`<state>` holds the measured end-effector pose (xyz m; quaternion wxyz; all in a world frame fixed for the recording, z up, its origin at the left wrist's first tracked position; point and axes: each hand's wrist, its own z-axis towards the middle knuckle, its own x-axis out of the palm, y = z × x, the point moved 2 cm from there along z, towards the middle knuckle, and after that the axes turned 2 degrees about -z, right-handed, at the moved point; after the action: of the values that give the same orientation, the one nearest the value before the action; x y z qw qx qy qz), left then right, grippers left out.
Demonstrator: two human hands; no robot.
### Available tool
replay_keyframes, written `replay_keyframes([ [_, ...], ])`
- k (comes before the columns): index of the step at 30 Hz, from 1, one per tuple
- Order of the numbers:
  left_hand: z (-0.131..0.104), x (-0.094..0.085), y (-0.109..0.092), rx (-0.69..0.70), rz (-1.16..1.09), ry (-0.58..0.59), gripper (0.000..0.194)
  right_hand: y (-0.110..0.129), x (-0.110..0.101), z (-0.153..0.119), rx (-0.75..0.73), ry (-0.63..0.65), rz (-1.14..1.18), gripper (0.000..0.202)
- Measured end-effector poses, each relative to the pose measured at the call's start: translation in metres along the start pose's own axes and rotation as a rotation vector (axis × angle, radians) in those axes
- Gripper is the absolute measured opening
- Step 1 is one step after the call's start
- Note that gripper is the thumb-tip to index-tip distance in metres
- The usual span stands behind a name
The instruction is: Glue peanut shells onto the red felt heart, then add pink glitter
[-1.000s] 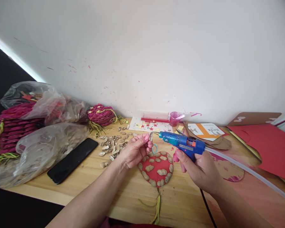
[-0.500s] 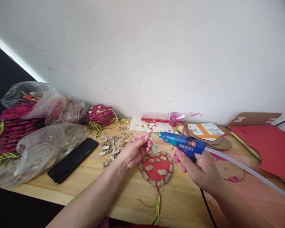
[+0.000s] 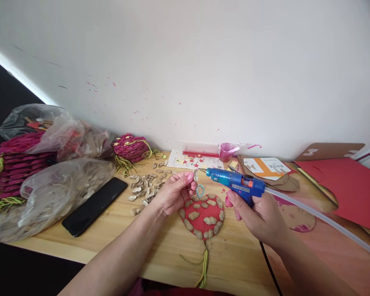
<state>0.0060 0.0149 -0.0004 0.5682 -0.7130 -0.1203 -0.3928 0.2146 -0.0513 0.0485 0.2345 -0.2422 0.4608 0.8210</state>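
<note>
Between the thumb and fingers of my left hand is a peanut shell, held upright. My right hand grips a blue glue gun, with a long clear glue stick running out of its back. The gun's nozzle points left, right beside the shell. Below both hands lies a red heart rimmed with peanut shells, with a few more shells inside. It has a blue loop at the top and a yellow-green tassel at the bottom.
Loose peanut shells lie left of the heart, near a black phone and a plastic bag. Magenta woven pieces stand at the back left. Star stickers, a pink cup and red card are behind and right.
The shell in my left hand has turned, showing a broader side, and the nozzle has drawn slightly left. The whole view has shifted a little; both hands keep their holds.
</note>
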Motion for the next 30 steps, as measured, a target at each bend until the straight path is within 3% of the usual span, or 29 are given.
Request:
replay_keyframes([
  [13, 0.001, -0.001, -0.016, 0.207, 0.089, -0.100, 0.037, 0.011, 0.001, -0.001, -0.084, 0.059, 0.048, 0.026],
  [30, 0.001, -0.004, -0.015, 0.255, 0.141, -0.075, 0.033, 0.016, -0.001, 0.001, -0.131, 0.030, 0.012, 0.027],
])
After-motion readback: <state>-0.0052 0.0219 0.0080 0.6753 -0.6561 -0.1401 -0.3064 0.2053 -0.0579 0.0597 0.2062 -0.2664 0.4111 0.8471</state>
